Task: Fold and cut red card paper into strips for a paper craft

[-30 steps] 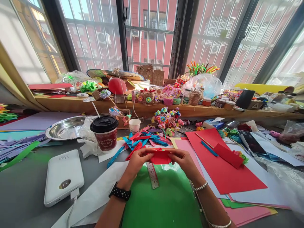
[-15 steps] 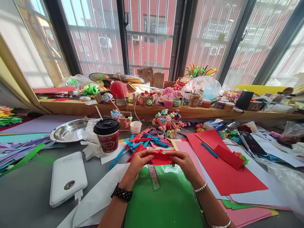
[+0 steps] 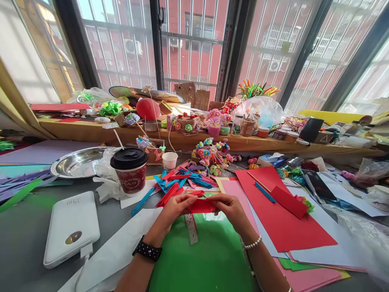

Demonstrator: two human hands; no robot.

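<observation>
A small folded piece of red paper (image 3: 201,205) is held between my two hands, above the far edge of a green mat (image 3: 200,259). My left hand (image 3: 179,209) pinches its left end between thumb and fingers. On the right end, my right hand (image 3: 227,207) has its thumb and fingers closed in the same way. Under the paper, a narrow patterned ruler (image 3: 191,229) lies on the mat. Just beyond my hands is a pile of blue and red folded strips (image 3: 178,182).
A lidded cup (image 3: 130,170) and a white power bank (image 3: 73,227) with a cable stand at left, near a metal dish (image 3: 80,162). Red sheets (image 3: 285,219) and other papers lie at right. A paper cup (image 3: 169,161) and craft flowers (image 3: 209,152) are behind.
The view has shifted slightly, so most things sit a little further left. The red paper, still in both hands, now looks flatter along its upper edge.
</observation>
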